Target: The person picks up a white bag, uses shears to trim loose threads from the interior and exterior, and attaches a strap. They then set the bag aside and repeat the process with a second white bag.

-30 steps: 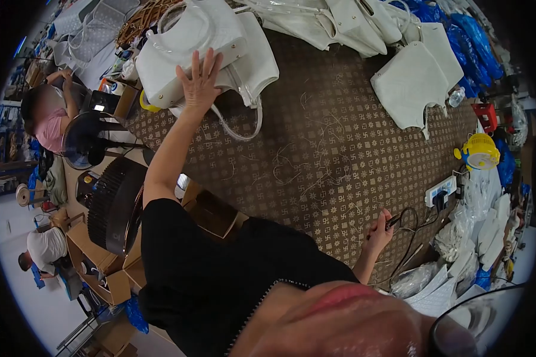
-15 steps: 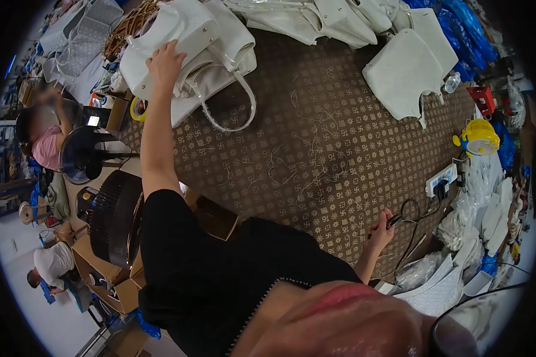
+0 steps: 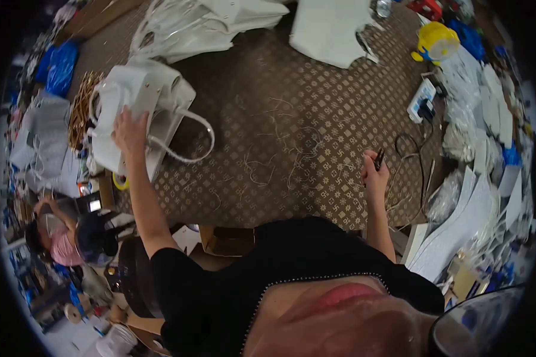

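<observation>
My left hand [image 3: 131,128] lies on the white handbag [image 3: 170,89] at the left of the table, fingers spread over its side. One of the bag's looped handles [image 3: 203,128] sticks out to the right over the tabletop. My right hand [image 3: 376,178], near the front right of the table, has its fingers closed round a small dark tool [image 3: 379,158] with its narrow end up. The tool's exact kind does not show. A black cord [image 3: 406,146] loops close by. Loose threads [image 3: 259,169] are scattered on the patterned brown table [image 3: 232,196] between my hands.
More white bags [image 3: 214,30] and a white bag panel [image 3: 327,30] lie at the back. On the right are a power strip [image 3: 421,101], a yellow device [image 3: 438,43] and clear plastic wrapping [image 3: 458,131]. A person in pink [image 3: 65,244] sits at the left, beside a fan [image 3: 98,238].
The view has turned, so the table and bags sit differently in it. My left hand remains on the white bag. My right hand still holds the dark tool, now pointing more upward.
</observation>
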Tool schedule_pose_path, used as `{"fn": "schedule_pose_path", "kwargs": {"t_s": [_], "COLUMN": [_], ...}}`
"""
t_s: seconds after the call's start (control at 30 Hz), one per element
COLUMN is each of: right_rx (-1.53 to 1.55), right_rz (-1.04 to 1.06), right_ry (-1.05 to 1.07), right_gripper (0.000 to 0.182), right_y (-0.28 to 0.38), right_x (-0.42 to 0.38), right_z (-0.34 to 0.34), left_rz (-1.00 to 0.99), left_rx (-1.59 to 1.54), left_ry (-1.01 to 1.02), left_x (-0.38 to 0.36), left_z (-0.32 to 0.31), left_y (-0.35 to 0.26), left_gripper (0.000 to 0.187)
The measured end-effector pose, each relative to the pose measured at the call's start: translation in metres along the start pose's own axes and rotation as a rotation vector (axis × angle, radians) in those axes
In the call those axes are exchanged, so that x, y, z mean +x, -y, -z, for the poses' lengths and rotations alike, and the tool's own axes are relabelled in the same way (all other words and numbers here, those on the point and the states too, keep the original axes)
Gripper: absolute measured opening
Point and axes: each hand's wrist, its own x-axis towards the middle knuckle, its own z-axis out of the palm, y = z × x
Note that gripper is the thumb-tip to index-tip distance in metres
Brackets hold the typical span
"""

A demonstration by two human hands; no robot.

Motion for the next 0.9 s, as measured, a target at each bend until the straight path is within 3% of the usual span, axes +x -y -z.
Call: {"fn": "schedule_pose_path", "kwargs": {"t_s": [0.07, 0.2, 0.27, 0.33, 0.4, 0.5, 0.57, 0.73, 0.9], "right_rx": [0.003, -0.111, 0.039, 0.033, -0.191, -0.117, -0.109, 0.050, -0.413], "right_rz": [-0.022, 0.225, 0.200, 0.162, 0.227, 0.215, 0.088, -0.025, 0.299], "right_ry": [-0.020, -0.039, -0.046, -0.013, 0.036, 0.121, 0.132, 0.060, -0.156], "right_gripper": [0.019, 0.022, 0.022, 0.021, 0.023, 0.023, 0.023, 0.022, 0.018], "right_y": [0.002, -0.008, -0.002, -0.009, -0.019, -0.026, -0.040, -0.042, -0.011], "right_x": [0.013, 0.079, 0.121, 0.173, 0.224, 0.286, 0.325, 0.364, 0.328], "right_z": [0.005, 0.009, -0.002, -0.011, -0.027, -0.064, -0.087, -0.119, -0.108], "left_rz": [-0.031, -0.112, -0.182, -0.237, -0.336, -0.368, -0.348, -0.317, -0.271], "left_rx": [-0.015, -0.150, -0.298, -0.298, -0.317, -0.279, -0.275, -0.206, -0.186], "left_ry": [-0.166, -0.240, -0.158, -0.152, -0.131, -0.054, -0.043, -0.018, 0.040], "left_x": [-0.005, -0.010, -0.012, -0.019, -0.027, -0.040, -0.050, -0.076, -0.108], "left_z": [0.008, 0.028, 0.039, 0.050, 0.056, 0.072, 0.084, 0.096, 0.109], "left_y": [-0.004, -0.026, -0.039, -0.056, -0.067, -0.079, -0.080, -0.051, -0.044], "left_gripper": [0.055, 0.052, 0.044, 0.039, 0.032, 0.029, 0.027, 0.023, 0.023]}}
